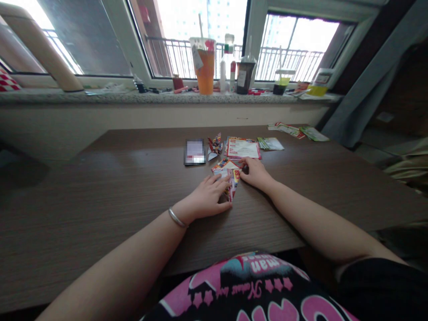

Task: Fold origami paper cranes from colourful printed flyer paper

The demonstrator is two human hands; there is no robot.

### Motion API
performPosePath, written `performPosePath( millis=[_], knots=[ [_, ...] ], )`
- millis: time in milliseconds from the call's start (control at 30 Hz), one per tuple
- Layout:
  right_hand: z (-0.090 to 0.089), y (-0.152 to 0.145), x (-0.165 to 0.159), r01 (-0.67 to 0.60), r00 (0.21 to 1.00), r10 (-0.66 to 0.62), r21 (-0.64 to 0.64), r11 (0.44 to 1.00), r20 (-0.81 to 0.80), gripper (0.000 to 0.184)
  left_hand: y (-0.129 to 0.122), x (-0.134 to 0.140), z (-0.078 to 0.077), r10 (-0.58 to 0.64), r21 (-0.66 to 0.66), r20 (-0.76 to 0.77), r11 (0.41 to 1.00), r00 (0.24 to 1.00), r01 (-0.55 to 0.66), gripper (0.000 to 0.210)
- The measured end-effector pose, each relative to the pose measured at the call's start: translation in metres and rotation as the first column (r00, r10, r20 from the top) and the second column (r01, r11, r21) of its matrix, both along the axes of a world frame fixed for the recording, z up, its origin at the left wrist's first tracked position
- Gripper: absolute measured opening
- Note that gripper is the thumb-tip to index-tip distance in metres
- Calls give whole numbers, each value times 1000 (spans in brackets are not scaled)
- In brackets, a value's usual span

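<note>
Left hand: spread flat over folded paper
Right hand: curled beside its edge, grip unclear
Phone: on the desk

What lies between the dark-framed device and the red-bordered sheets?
In the head view, a folded, colourful paper piece lies between the device and the sheets.

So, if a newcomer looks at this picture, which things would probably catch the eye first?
Probably the tall cup of orange drink, standing with a straw on the windowsill before the bright middle window. Next come the hands on the table: the left hand lies over colourful folded paper, the right hand at its right edge. The pink-printed black shirt also stands out at the bottom.
</note>
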State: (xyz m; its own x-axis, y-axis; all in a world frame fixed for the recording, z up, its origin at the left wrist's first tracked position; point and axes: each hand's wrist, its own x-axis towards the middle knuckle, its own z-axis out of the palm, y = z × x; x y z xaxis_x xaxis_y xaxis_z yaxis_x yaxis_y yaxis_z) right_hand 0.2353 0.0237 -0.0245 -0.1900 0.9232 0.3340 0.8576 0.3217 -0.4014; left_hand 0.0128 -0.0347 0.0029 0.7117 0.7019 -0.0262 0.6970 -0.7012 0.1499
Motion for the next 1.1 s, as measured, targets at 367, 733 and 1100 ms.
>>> performPosePath(
  millis=[367,733,1100],
  knots=[
    [1,11,-1,67,997,-69,-83,994,-20,20,-1,0,2,9,-12,-10,1000,1000,-9,64],
    [3,5,-2,41,999,-42,-45,998,-17,36,4,-4,-1,-58,41,56,998,997,56,56],
    [-1,-9,-5,-304,942,296,31,952,160,39,7,-7,-2,-134,131,102,984,986,120,49]
  ],
)
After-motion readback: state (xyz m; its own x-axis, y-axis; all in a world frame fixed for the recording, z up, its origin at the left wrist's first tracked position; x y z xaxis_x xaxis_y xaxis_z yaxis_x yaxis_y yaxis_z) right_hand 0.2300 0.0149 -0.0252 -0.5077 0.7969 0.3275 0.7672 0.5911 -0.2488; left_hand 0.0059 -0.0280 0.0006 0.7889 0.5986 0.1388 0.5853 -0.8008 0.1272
